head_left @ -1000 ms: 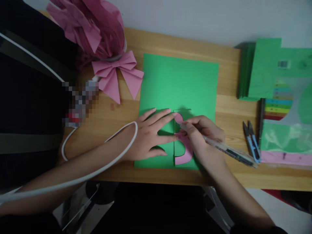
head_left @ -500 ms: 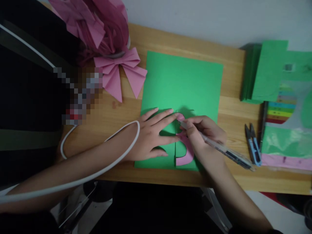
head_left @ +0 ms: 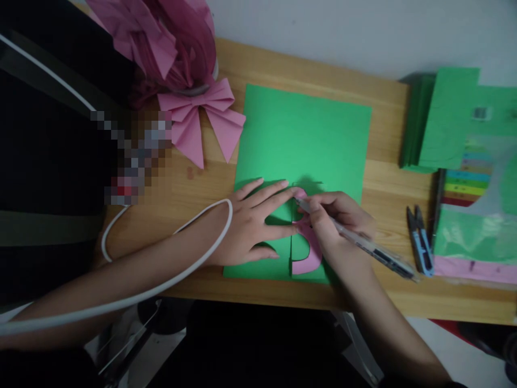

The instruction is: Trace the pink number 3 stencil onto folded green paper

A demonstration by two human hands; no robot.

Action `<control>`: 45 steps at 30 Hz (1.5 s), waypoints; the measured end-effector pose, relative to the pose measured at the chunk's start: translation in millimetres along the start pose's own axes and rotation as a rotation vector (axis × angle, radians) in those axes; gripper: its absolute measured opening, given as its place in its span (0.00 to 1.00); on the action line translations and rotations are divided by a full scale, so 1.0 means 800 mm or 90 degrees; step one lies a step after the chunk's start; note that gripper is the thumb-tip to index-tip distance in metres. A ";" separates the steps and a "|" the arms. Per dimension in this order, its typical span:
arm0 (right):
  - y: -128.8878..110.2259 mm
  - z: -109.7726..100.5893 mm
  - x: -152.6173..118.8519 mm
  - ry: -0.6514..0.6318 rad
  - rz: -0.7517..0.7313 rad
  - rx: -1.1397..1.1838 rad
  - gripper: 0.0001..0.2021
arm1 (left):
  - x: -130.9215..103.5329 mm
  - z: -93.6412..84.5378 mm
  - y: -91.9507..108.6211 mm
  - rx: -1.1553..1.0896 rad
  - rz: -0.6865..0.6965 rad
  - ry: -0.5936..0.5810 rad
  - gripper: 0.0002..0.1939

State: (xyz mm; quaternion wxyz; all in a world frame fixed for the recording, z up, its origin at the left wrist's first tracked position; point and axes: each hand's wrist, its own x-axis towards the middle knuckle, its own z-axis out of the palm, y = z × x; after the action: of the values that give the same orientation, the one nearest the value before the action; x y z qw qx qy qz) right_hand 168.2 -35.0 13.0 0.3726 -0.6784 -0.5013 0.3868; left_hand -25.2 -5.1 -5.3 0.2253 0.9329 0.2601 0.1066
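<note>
A wooden table (head_left: 388, 178) stands against a pale wall (head_left: 323, 32). The left hand (head_left: 252, 223) lies flat, fingers spread and grasping nothing, fingertips on a curved pink paper cutout (head_left: 310, 261) atop a green paper sheet (head_left: 307, 134). The right hand (head_left: 343, 221) grips a clear-barrelled pen (head_left: 379, 253), its tip at the cutout. Thread snips (head_left: 420, 242) lie to the right; a pink paper bow (head_left: 197, 101) sits beyond the left hand.

Small paper-craft spot, home or workshop unclear: wooden table (head_left: 385, 145) against pale wall (head_left: 323, 37), green sheet (head_left: 305, 134) and pink cutout (head_left: 313, 260) mid-frame, pink bow (head_left: 197, 103) upper left, blue snips (head_left: 416, 240) at right.
</note>
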 end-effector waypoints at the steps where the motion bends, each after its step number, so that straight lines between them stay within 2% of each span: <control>1: 0.001 -0.001 0.001 0.001 -0.002 0.003 0.11 | 0.000 0.000 0.000 0.000 0.000 0.000 0.26; 6: 0.006 -0.004 0.003 -0.023 -0.035 -0.016 0.11 | 0.000 0.000 0.000 0.000 -0.003 -0.007 0.25; 11: 0.004 -0.002 0.001 0.004 -0.027 -0.006 0.09 | 0.000 0.002 -0.001 0.001 -0.002 -0.002 0.26; 16: 0.007 -0.002 0.003 -0.013 -0.046 -0.008 0.09 | 0.000 0.001 0.000 -0.001 -0.003 -0.005 0.26; 22: 0.009 -0.004 0.004 0.030 -0.035 0.006 0.07 | 0.001 0.000 0.000 -0.003 0.001 -0.002 0.25; 33: 0.008 -0.006 0.002 0.014 -0.037 -0.009 0.05 | 0.000 0.000 0.001 -0.002 -0.003 -0.001 0.26; 40: 0.008 -0.008 0.001 -0.006 -0.021 -0.036 0.11 | 0.002 0.000 0.000 -0.002 -0.004 -0.006 0.26; 45: 0.008 -0.008 0.002 0.000 -0.042 -0.042 0.08 | 0.001 0.000 0.000 -0.004 -0.003 -0.001 0.26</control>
State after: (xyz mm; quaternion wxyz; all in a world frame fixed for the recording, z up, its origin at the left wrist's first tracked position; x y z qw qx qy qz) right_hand 176.9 -35.9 9.5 0.3625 -0.6733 -0.5361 0.3576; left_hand -24.2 -4.6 -5.4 0.2286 0.9316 0.2621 0.1058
